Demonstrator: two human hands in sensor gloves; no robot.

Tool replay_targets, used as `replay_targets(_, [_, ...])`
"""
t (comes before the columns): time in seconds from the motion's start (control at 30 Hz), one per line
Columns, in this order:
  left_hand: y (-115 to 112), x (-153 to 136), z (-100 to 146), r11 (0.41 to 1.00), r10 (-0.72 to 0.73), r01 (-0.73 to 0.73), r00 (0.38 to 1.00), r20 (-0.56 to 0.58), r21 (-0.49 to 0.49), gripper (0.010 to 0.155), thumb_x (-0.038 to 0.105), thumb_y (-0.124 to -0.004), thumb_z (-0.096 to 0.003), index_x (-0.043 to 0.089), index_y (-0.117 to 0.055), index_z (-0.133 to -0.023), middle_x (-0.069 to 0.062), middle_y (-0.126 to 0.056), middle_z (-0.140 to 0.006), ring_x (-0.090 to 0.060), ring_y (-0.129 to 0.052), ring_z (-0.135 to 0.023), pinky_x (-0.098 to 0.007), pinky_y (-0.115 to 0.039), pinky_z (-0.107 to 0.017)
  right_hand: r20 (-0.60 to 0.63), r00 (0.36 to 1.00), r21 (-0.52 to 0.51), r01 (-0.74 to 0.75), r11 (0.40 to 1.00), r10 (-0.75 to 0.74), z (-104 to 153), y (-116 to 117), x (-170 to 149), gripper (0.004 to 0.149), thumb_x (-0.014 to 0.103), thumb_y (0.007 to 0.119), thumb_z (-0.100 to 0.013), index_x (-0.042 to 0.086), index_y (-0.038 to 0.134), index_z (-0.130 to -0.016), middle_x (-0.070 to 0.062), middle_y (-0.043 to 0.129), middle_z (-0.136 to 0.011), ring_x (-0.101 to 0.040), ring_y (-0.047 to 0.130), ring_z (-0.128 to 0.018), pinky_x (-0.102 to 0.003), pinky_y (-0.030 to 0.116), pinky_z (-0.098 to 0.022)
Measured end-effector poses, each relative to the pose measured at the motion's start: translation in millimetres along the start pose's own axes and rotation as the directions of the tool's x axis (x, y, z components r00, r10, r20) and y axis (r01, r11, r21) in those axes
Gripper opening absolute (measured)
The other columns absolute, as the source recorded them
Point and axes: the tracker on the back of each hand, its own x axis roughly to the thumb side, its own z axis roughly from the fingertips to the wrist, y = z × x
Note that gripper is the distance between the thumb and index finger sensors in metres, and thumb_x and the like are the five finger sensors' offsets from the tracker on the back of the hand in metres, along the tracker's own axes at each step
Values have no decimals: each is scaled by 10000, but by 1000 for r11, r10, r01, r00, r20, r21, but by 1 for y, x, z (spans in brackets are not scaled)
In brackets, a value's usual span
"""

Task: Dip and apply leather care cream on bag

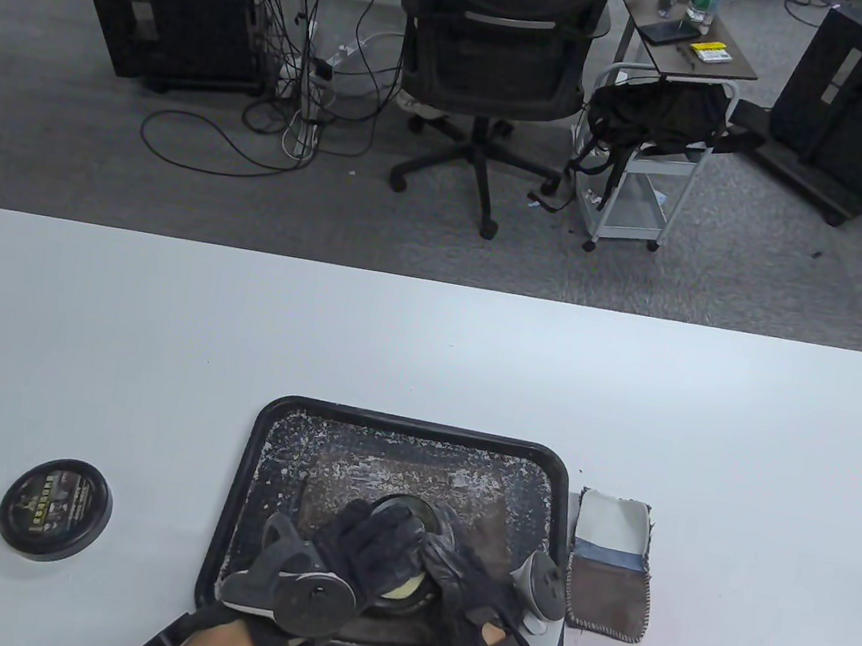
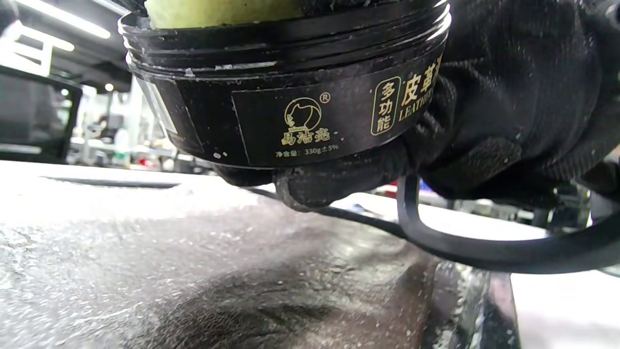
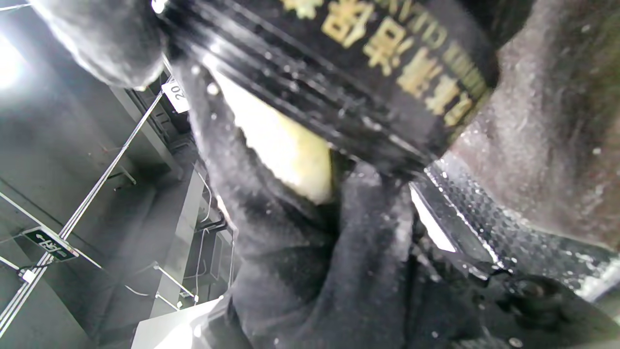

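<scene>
At the left, near the table's (image 1: 426,355) front edge, we see the black lid (image 1: 55,509) lying flat with its label up, well apart from both hands. Right of it sits the black tray (image 1: 252,474), and on the tray lies the bag (image 1: 478,520), a flat dark brown piece with a dull, speckled surface and whitish flecks around it.

Our left hand (image 1: 344,553) comes in over the tray's front edge and cups the open jar (image 2: 290,97) from below and from its left; in the left wrist view the jar hangs just above the bag, lifted off it, the gloved fingers (image 2: 310,186) curled under its base. The jar is round and black, with a threaded rim and a gold-printed label, and pale yellowish cream (image 3: 286,145) fills it.

Our right hand (image 1: 461,578) is just beside the left, over the jar's mouth. In the right wrist view its fingers (image 3: 227,160) reach across the rim onto the cream; whether they pinch anything there, such as a pad, we cannot tell.

The relation that matters: the bag lies directly beneath and beyond the jar, toward the table's far edge, its long side running left to right. The right hand is the nearer one for spreading, we judge, once it carries cream.

Farthest right, just beside the tray on the table, lies a cloth (image 1: 612,561), white, blue and brown.
</scene>
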Motion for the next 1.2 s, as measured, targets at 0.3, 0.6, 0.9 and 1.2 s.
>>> replay_targets(0.3, [-4, 7, -6, 999, -43, 43, 996, -81, 0, 626, 310, -699, -453, 271, -429, -1016, -51, -488, -1100, -325, -638, -1017, -552, -664, -683, 24, 996, -89, -84, 992, 87, 4, 6, 7, 984, 519, 783, -487, -14, 208, -1082, -365, 364, -1042, -664, 562, -868, -705, 622, -575])
replay_targets(0.6, [-4, 6, -5, 978, 206, -194, 885, -418, 72, 596, 319, -696, -444, 147, -513, -983, -176, -639, -998, -383, -811, -870, -500, -777, -580, 2, 978, -142, -206, 968, 208, 7, 19, 7, 984, 501, 797, -473, -79, 257, -1057, -407, 419, -1000, -688, 613, -829, -716, 663, -545])
replay_targets(0.9, [-10, -8, 0, 933, 353, -346, 818, -454, 102, 596, 321, -730, -435, 114, -554, -966, -195, -643, -975, -422, -803, -824, -506, -767, -558, -30, 961, -167, -277, 946, 276, 8, 25, 4, 976, 483, 805, -469, -127, 284, -1025, -450, 455, -947, -698, 654, -790, -706, 703, -517])
replay_targets(1.2, [-2, -9, 0, 954, 297, -281, 938, -180, 109, 564, 302, -794, -406, 292, -673, -957, 5, -640, -1058, -344, -656, -958, -509, -660, -658, 0, 994, -134, -106, 985, 107, 10, 16, 5, 968, 501, 786, -482, -111, 272, -1028, -437, 470, -945, -672, 680, -796, -676, 729, -526])
